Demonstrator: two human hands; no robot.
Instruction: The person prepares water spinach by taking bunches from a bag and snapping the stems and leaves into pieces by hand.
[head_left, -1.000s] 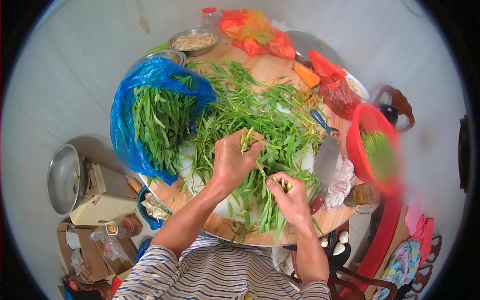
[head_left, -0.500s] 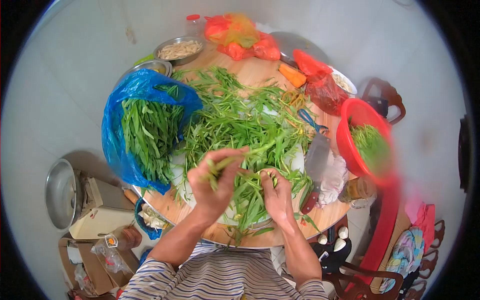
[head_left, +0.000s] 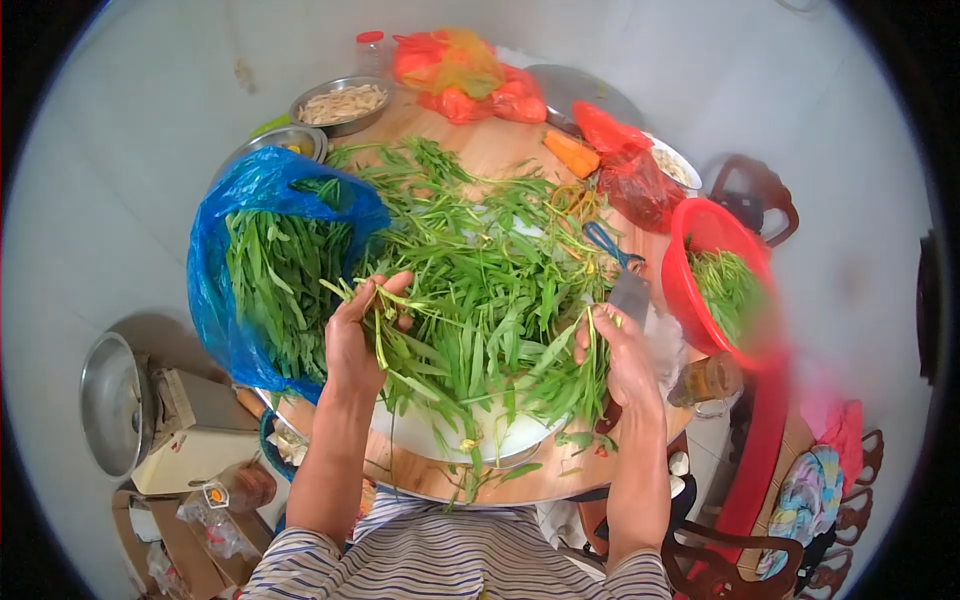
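Observation:
A wide heap of long-leaved greens that look like water spinach (head_left: 480,270) covers the middle of the round wooden table, over a white board (head_left: 510,437). At the heap's left side my left hand (head_left: 355,345) is closed around several stems, leaves hanging below it. My right hand (head_left: 628,360), at the heap's right edge, pinches another bunch whose leaves droop toward the board. Both hands are apart, slightly above the table. A blue plastic bag (head_left: 212,290) full of the greens lies open by my left hand. Beyond my right hand a cleaver blade (head_left: 629,294) shows, its handle mostly hidden.
A red basin (head_left: 683,283) with green stems stands at the right, near a glass mug (head_left: 706,381). Blue-handled scissors (head_left: 606,240), a carrot (head_left: 572,154) and red plastic bags (head_left: 465,78) lie farther back. A metal bowl of pale strips (head_left: 343,105) sits at the back left.
My hands have moved apart, the left one left and the right one right, each with greens. Part of the white board in front now shows. The view has shifted slightly.

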